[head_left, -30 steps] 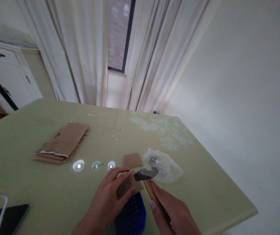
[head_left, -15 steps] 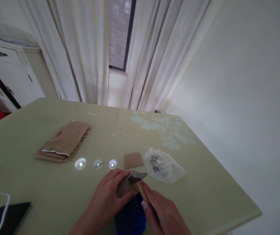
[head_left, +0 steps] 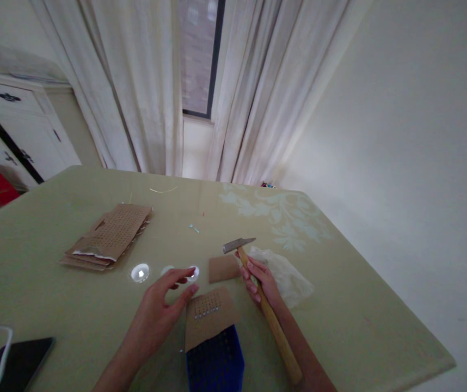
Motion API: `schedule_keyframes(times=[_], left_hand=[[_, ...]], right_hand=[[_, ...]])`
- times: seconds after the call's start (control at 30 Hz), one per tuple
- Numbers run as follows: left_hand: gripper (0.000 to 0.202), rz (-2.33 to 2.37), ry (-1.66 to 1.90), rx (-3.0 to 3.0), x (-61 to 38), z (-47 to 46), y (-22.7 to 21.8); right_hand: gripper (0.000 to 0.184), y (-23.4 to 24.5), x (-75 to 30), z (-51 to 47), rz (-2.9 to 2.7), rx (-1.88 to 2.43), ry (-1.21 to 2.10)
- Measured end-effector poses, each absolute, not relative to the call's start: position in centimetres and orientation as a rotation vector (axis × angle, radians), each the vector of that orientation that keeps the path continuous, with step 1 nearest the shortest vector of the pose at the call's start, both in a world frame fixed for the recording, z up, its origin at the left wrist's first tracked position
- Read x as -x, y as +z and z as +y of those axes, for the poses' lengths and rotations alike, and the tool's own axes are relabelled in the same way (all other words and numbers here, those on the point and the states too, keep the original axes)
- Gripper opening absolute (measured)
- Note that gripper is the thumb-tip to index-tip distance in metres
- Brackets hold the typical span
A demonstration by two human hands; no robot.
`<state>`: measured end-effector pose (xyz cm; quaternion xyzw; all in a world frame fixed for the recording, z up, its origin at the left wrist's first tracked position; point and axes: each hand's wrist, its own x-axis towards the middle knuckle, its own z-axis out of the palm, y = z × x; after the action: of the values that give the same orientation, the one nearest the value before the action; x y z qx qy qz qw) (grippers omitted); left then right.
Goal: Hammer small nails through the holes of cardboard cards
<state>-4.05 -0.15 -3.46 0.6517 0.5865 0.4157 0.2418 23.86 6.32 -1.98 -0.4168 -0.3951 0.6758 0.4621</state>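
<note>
My right hand (head_left: 264, 280) is closed around the wooden handle of a hammer (head_left: 272, 321), its steel head raised above the table. My left hand (head_left: 168, 296) is open, thumb and forefinger apart, beside a small round clear disc (head_left: 194, 273). Just right of that hand, a piece of brown cardboard (head_left: 213, 317) with rows of small holes lies over a blue perforated block (head_left: 217, 362). A row of tiny shiny metal pieces (head_left: 207, 312) sits in the cardboard. A plain cardboard piece (head_left: 222, 269) and a clear plastic bag (head_left: 286, 277) are by my right hand.
Stacked perforated cardboard sheets (head_left: 109, 237) lie at the left, near another clear disc (head_left: 139, 273). A dark tablet-like device (head_left: 17, 362) with a white cable (head_left: 7, 354) is at the near left. A small pale piece (head_left: 194, 228) lies farther back. Curtains and a wall stand beyond the table.
My right hand has lifted the hammer up and away from the cardboard. My left hand has let go of the cardboard and moved left, baring the row of metal pieces.
</note>
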Motion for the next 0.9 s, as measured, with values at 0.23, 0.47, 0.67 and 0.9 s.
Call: schedule_keyframes(times=[0.23,0.47,0.67,0.9], left_hand=[[0.035,2.09,0.94,-1.886,8.0,1.8,-6.7],[0.031,2.044,0.832,-1.833,7.7,1.9,-7.2],[0.034,1.917,0.953,-1.785,5.7,1.8,-5.3],[0.019,1.333,1.233,-1.572,0.1,-0.8,-0.3]], right_hand=[[0.055,-6.0,-23.5,6.2,-0.879,0.999,1.74],[0.057,-6.1,-23.3,5.8,-0.856,0.998,1.766],[0.051,-5.9,-23.0,5.7,-0.859,1.0,1.774],[0.055,-6.1,-23.0,6.0,-0.854,1.007,1.768]])
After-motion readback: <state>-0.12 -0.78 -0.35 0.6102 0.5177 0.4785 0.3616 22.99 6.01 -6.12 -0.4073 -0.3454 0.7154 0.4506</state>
